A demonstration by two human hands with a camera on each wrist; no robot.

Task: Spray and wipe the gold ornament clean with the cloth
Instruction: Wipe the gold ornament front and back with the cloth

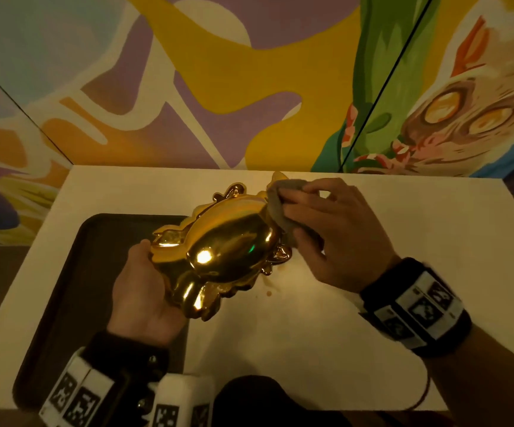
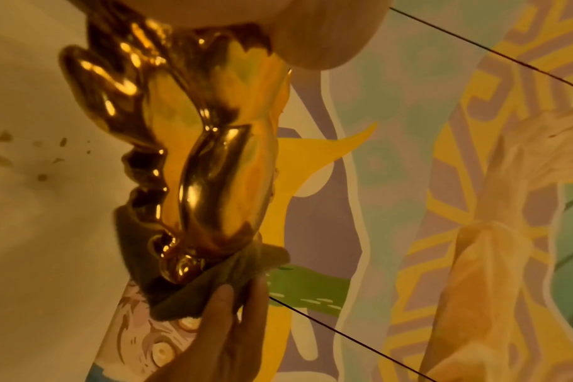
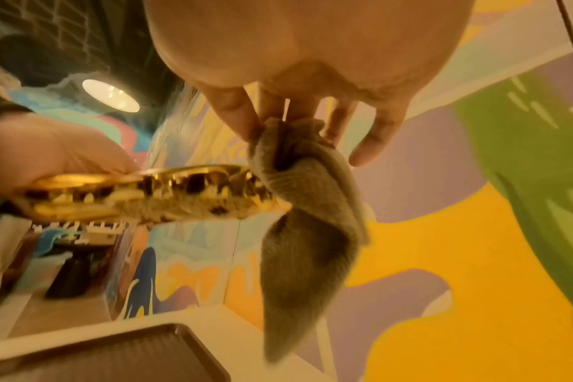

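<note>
A shiny gold ornament [image 1: 224, 248], lobed like a crab, is held above the white table [image 1: 372, 229]. My left hand [image 1: 144, 288] grips its near left end from below. My right hand [image 1: 329, 229] pinches a grey cloth [image 1: 277, 208] against the ornament's far right edge. In the left wrist view the gold ornament [image 2: 193, 144] runs away from the palm, and the cloth [image 2: 193, 287] wraps its far tip. The right wrist view shows the cloth [image 3: 304, 212] hanging from my fingertips [image 3: 246, 121] over the ornament's [image 3: 141, 196] edge. No spray bottle is in view.
A dark tray [image 1: 89, 291] lies on the table's left part, under my left hand. Small brown drops [image 1: 269, 292] spot the table below the ornament. A painted wall [image 1: 249, 87] rises right behind the table. A dark rounded object [image 1: 255, 392] sits at the near edge.
</note>
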